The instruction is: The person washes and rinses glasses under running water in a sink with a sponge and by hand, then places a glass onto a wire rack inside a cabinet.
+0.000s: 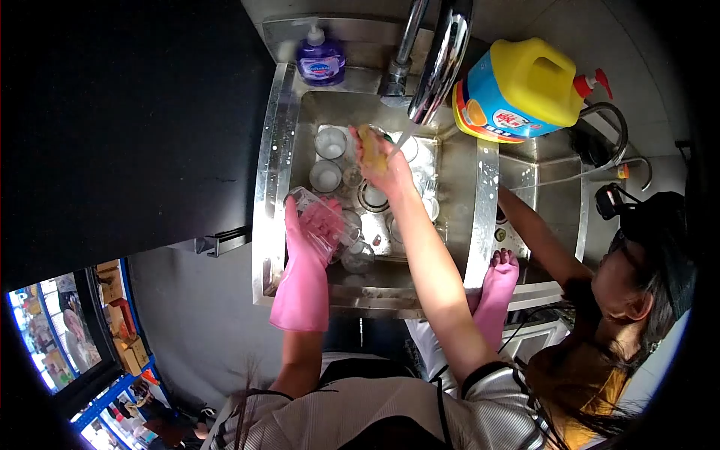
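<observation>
My left hand (306, 240), in a pink rubber glove, is closed around a clear cup (328, 225) that lies tilted over the left side of the sink basin (461, 187). My bare right hand (390, 178) grips a yellow sponge (370, 150) beneath the chrome faucet (439, 71). A stream of water falls from the spout beside that hand. Several glass cups stand on the basin floor around both hands, among them a glass (330, 142) at the upper left and another glass (358, 257) below my left hand.
A purple soap bottle (321, 61) stands behind the basin. At the back right is a large yellow-and-blue detergent jug (517, 94) with a red pump. Another person (637, 300) reaches into the second basin (555, 169), one hand in a pink glove (498, 289). A dark panel (135, 135) borders the left.
</observation>
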{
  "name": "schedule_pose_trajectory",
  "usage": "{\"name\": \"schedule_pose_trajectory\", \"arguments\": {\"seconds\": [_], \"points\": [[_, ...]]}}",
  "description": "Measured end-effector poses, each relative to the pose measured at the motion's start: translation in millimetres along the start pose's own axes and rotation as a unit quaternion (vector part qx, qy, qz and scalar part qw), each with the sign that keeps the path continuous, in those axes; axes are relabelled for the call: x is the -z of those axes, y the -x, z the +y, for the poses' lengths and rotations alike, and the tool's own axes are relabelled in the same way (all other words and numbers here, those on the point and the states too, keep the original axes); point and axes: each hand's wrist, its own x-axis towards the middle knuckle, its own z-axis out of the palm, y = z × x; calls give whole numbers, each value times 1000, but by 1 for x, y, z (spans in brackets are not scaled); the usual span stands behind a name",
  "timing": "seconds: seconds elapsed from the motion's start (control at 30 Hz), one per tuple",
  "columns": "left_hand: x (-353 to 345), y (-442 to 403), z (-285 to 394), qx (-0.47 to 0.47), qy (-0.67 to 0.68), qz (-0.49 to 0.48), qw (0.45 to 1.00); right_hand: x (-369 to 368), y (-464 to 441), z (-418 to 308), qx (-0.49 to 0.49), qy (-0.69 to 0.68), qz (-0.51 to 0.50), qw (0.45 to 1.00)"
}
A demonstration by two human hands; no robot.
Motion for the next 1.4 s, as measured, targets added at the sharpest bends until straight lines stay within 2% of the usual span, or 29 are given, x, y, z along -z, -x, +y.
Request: {"name": "schedule_pose_trajectory", "arguments": {"seconds": [0.07, 0.13, 0.17, 0.2, 0.27, 0.3, 0.33, 0.4, 0.43, 0.47, 0.53, 0.57, 0.6, 0.67, 0.73, 0.77, 0.8, 0.87, 0.93, 0.97, 1.0, 1.07, 1.1, 1.13, 1.2, 1.23, 1.27, 1.33, 1.4], "points": [[3, -2, -2, 4, 15, -17, 1000, 2, -1, 1, -4, -16, 42, 999], [3, 0, -3, -1, 4, -19, 1000, 4, -5, 3, 1, 77, 61, 995], [2, 2, -6, -5, -4, -19, 1000, 2, -4, -7, -46, 114, 54, 991], [2, 2, -8, 1, -9, -21, 1000, 1, -3, -6, -41, 112, 59, 991], [3, 1, -9, 12, 15, -11, 1000, -9, -3, 0, 10, 12, 134, 991], [3, 1, -10, 14, 12, -13, 1000, -13, 2, 1, 27, 71, 180, 981], [3, 1, -10, 18, 0, -9, 1000, -19, 6, 5, 27, 70, 181, 981], [5, 1, -10, 23, -22, -2, 999, -23, 9, 13, 97, 138, 214, 962], [8, -1, -11, 22, -22, -1, 1000, -16, 7, 14, 93, 199, 195, 956], [10, -2, -12, 24, -21, -14, 999, -14, 8, 12, 93, 199, 194, 956], [14, -3, -11, 23, -19, -28, 999, -10, 15, 7, 92, 169, 289, 938], [11, -1, -13, 20, -27, -18, 999, -12, 27, -6, 77, 225, 290, 927], [9, 2, -14, 16, -33, -7, 999, 1, 35, -17, 101, 267, 246, 926], [7, 6, -13, 14, -33, -6, 999, 11, 44, -38, 144, 224, 220, 938], [8, 6, -14, 11, -31, -5, 999, 13, 55, -59, 259, 196, 179, 929], [11, 4, -15, 9, -18, -10, 1000, 26, 48, -73, 271, 268, 212, 900], [9, 4, -15, 7, -5, -15, 1000, 20, 45, -86, 290, 382, 258, 839], [8, 4, -17, -1, 15, -1, 1000, 2, 31, -102, 356, 486, 238, 762], [17, -1, -18, 20, 25, -3, 999, 5, -3, -116, 427, 559, 279, 654], [16, 2, -17, 16, 27, -6, 999, 4, -11, -126, 383, 556, 277, 683], [14, 5, -16, 17, 26, 0, 1000, 4, -19, -131, 387, 555, 272, 684], [14, 8, -18, 15, 27, 8, 999, 9, -34, -133, 384, 636, 263, 615], [17, 7, -19, 15, 27, 5, 1000, 13, -40, -135, 396, 649, 255, 598], [19, 7, -19, 15, 25, 2, 1000, 16, -46, -140, 367, 677, 278, 574], [16, 9, -20, 4, 30, 8, 999, 26, -57, -149, 367, 717, 250, 537], [18, 8, -21, 14, 19, -2, 1000, 33, -63, -152, 368, 769, 237, 466], [19, 7, -21, 26, 7, -13, 1000, 25, -60, -152, 345, 772, 239, 478], [21, 7, -23, 32, -18, -38, 999, 30, -63, -152, 331, 833, 211, 389], [12, 10, -26, 25, -22, 12, 999, 23, -56, -141, 337, 832, 225, 379]]}}
